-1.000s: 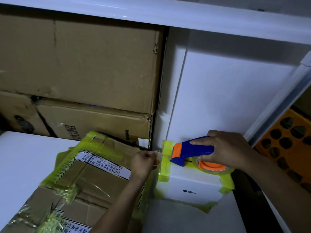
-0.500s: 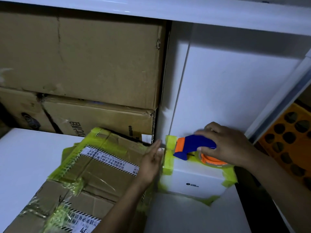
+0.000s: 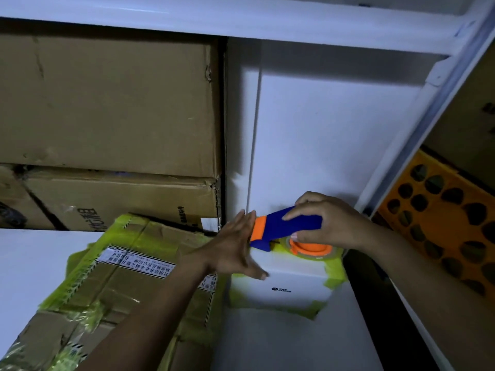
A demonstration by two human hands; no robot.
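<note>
Box [image 3: 290, 275] on shelf [image 3: 267, 344], beside carton [image 3: 128, 279]; edges already taped yellow. Gripped dispenser [image 3: 292, 223] in right hand [image 3: 340, 223], atop box. Pressed left hand [image 3: 233, 253] flat, fingers [image 3: 241, 223] straight, on box's left edge. Remaining, likely: cut, smooth down.

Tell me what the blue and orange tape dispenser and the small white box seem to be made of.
The blue and orange tape dispenser looks like moulded plastic: solid colours, smooth matte surface. The small white box is probably coated cardboard: smooth faces, sharp folded edges, printed logo.
</note>
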